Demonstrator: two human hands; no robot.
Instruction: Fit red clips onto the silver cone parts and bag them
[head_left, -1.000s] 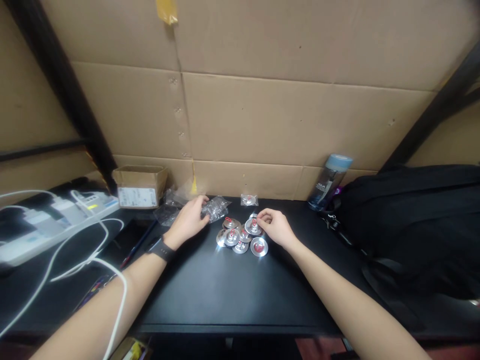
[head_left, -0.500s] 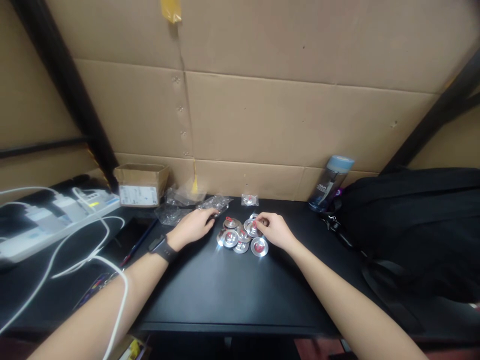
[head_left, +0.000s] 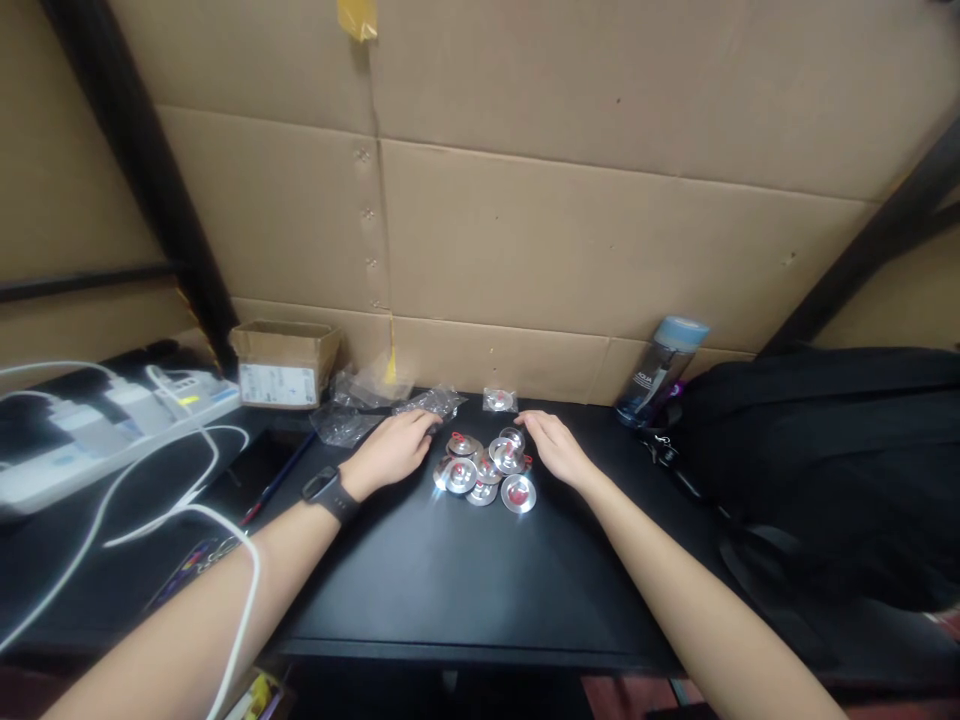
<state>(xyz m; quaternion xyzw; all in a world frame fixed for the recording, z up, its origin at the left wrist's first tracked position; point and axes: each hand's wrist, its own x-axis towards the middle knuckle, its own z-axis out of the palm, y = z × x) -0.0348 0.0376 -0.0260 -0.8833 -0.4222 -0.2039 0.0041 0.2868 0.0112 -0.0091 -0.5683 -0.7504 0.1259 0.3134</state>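
Observation:
Several shiny metal discs with red centres (head_left: 484, 470) lie in a small pile on the black table (head_left: 465, 580). My left hand (head_left: 396, 447), a black watch on its wrist, rests palm down just left of the pile, fingers stretched toward it and empty. My right hand (head_left: 551, 447) lies flat just right of the pile, fingers loosely extended past the discs, holding nothing. A crumpled clear plastic bag (head_left: 431, 402) lies just beyond my left fingertips. One bagged disc (head_left: 499, 400) sits behind the pile near the wall.
A small cardboard box (head_left: 283, 362) and more clear bags (head_left: 346, 420) are at the back left. A white power strip with cables (head_left: 105, 425) lies far left. A blue-capped water bottle (head_left: 660, 368) and a black backpack (head_left: 825, 450) stand at the right. Cardboard lines the wall behind.
My left hand let go of the plastic bag and came down beside the discs. My right hand released the disc it pinched and opened flat, sliding slightly back.

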